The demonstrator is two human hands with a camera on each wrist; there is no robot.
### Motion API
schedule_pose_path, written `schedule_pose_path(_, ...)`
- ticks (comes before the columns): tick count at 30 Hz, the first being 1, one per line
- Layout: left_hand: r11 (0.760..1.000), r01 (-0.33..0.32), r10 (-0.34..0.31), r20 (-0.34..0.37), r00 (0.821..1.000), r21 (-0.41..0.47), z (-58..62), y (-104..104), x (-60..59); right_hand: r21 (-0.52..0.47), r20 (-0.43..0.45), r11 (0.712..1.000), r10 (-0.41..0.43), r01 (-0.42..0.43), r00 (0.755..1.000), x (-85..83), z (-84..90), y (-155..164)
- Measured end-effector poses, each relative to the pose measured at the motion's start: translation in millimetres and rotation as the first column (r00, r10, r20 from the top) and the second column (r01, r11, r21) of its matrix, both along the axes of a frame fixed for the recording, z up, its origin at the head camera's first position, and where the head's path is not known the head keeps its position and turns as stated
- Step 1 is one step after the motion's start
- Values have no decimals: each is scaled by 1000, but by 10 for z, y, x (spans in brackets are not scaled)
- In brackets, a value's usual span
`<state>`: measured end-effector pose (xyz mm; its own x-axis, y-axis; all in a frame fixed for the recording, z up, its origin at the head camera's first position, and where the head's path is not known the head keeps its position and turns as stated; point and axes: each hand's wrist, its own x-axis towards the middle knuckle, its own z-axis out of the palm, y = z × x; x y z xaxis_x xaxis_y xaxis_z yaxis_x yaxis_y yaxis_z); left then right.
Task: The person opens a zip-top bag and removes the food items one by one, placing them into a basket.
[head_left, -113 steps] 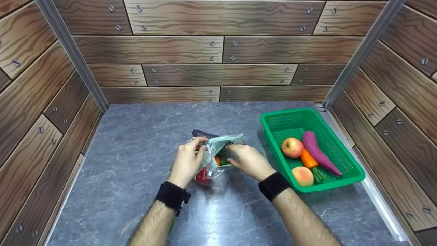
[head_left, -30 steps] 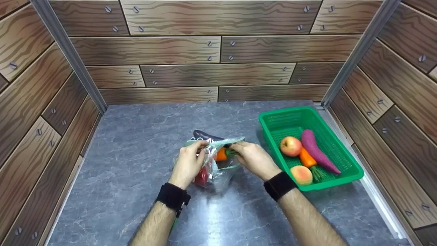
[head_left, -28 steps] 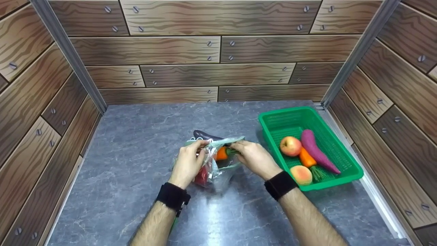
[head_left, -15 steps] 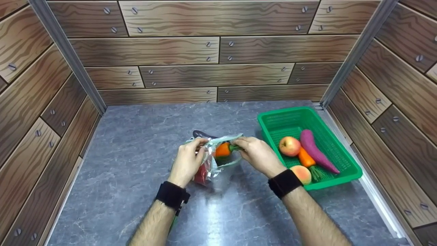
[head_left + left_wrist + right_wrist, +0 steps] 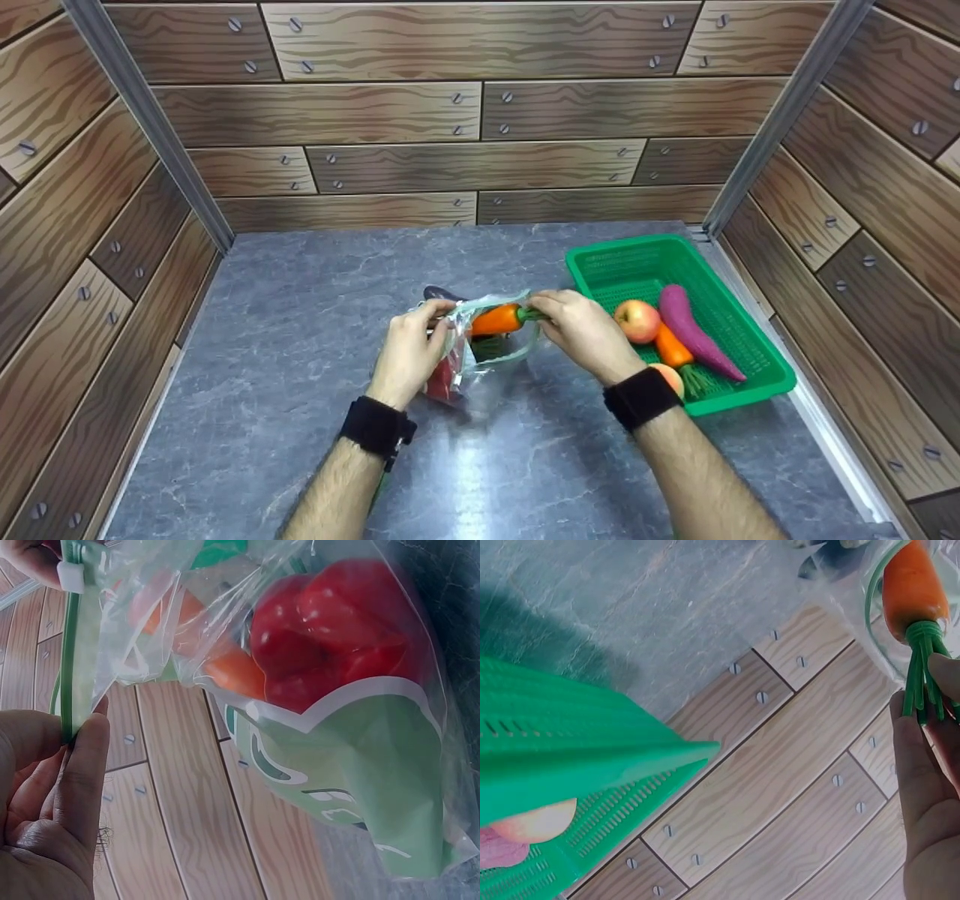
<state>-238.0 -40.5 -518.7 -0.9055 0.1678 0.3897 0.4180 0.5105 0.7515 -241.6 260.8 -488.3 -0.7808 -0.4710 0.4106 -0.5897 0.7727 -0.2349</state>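
My left hand [image 5: 409, 346] pinches the green zip edge of a clear zip bag [image 5: 420, 630], its mouth standing wide. A red bell pepper [image 5: 337, 630] shows through the plastic in the left wrist view, beside orange pieces and a green printed panel. In my right hand [image 5: 581, 330] are the green leafy tops of a carrot [image 5: 496, 320], pinched between thumb and fingers. The carrot's orange body lies slantwise across the bag's mouth, its lower end hidden by the plastic. More greenery [image 5: 489, 346] shows inside the bag. A dark eggplant [image 5: 439, 293] lies behind it.
Close to the right hand stands a green basket [image 5: 776, 386]. It holds an apple [image 5: 637, 321], a second carrot [image 5: 673, 346], a purple sweet potato [image 5: 694, 330] and a peach-like fruit [image 5: 670, 379], partly behind the right wrist. Wood-patterned walls enclose the grey table [image 5: 300, 300].
The right hand has moved right and slightly up, drawing the carrot by its tops out through the bag's mouth, so more orange shows. The left hand stays at the bag's edge.
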Motion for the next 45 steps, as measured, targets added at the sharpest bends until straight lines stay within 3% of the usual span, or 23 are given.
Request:
schedule_pose_path(17, 1000, -7, 7, 20, 1000, -8, 38, -38, -24, -19, 9, 999, -26, 26, 1000, -7, 102, 210)
schedule_pose_path(45, 1000, -26, 26, 50, 998, 4, 34, -86, -32, -10, -51, 994, -112, 112, 992, 73, 258, 609)
